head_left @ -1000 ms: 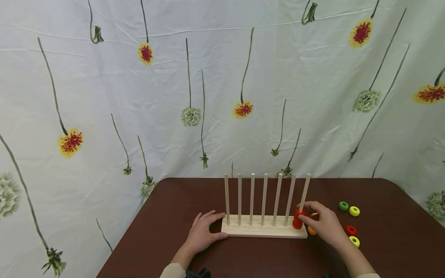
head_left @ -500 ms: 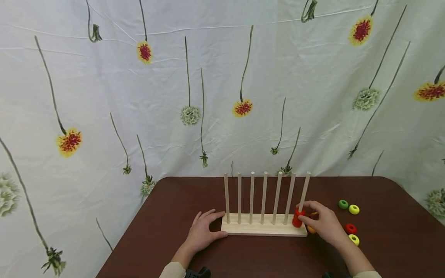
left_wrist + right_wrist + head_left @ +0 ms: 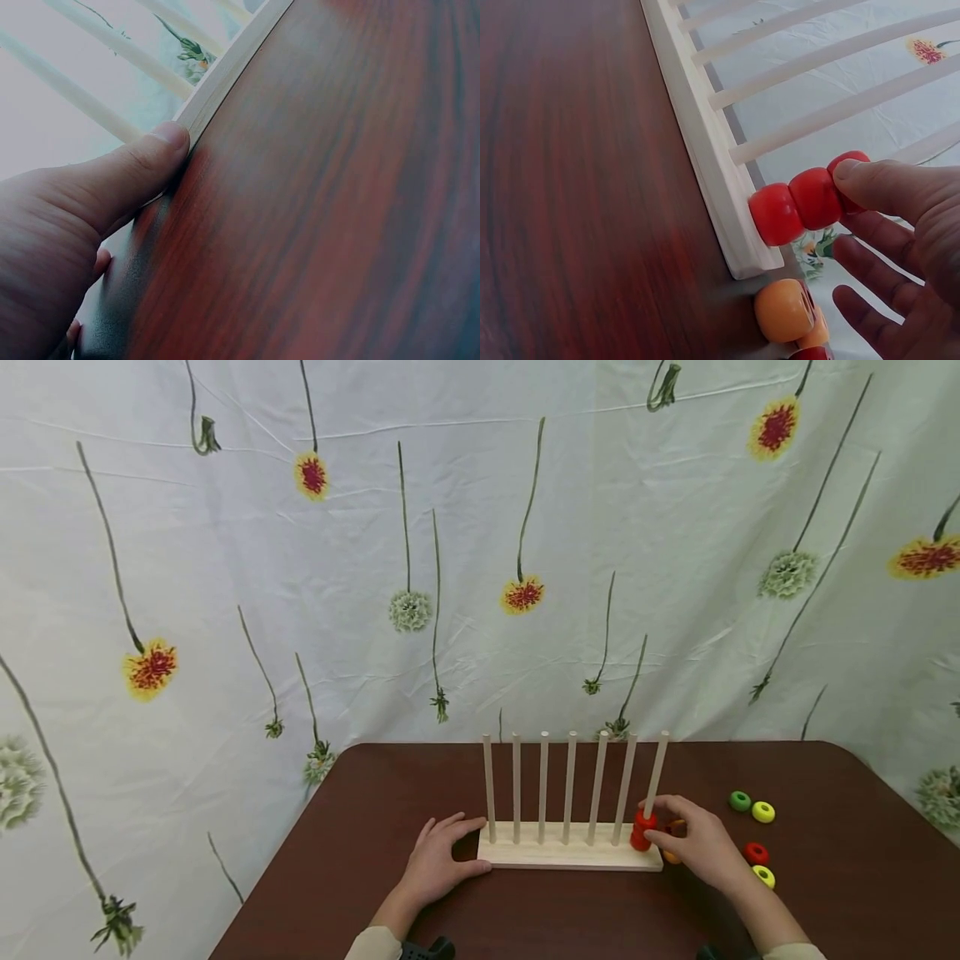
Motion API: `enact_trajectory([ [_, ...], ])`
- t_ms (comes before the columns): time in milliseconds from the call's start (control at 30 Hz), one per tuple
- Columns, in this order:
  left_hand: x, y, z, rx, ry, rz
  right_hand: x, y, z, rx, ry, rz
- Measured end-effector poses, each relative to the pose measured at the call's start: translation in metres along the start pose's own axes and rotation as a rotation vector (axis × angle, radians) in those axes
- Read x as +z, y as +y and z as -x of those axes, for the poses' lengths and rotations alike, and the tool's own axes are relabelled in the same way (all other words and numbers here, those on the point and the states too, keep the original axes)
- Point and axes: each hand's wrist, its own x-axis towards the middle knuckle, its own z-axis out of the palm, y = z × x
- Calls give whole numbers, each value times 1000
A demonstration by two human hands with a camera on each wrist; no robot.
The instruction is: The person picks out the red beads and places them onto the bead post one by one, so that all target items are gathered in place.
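Observation:
A pale wooden peg stand (image 3: 558,857) with several upright pegs stands on the dark table. My left hand (image 3: 441,864) holds its left end between thumb and index finger; the thumb (image 3: 161,146) lies against the front edge in the left wrist view. On the rightmost peg (image 3: 657,772) three red beads are stacked, the lowest bead (image 3: 775,215) and middle bead (image 3: 815,198) showing plainly in the right wrist view. My right hand (image 3: 697,842) pinches the top red bead (image 3: 849,161), still around the peg. Its other fingers hang loose beside the stack.
Orange beads (image 3: 784,311) lie just off the stand's right end, partly behind my right hand. Further right are a green bead (image 3: 740,801), yellow beads (image 3: 763,812) and a red bead (image 3: 755,853). A flowered curtain (image 3: 465,568) hangs behind the table (image 3: 570,918).
Almost nothing differs. Both hands keep their places on the stand and the top red bead; the head view shifts very slightly.

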Motion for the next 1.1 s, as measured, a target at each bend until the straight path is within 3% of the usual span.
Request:
enact_trajectory([
  [567, 1, -2, 0, -6, -5, -3, -5, 18, 1, -32, 15, 34],
  [1100, 1, -2, -1, -6, -14, -6, 0, 42, 0, -49, 53, 134],
])
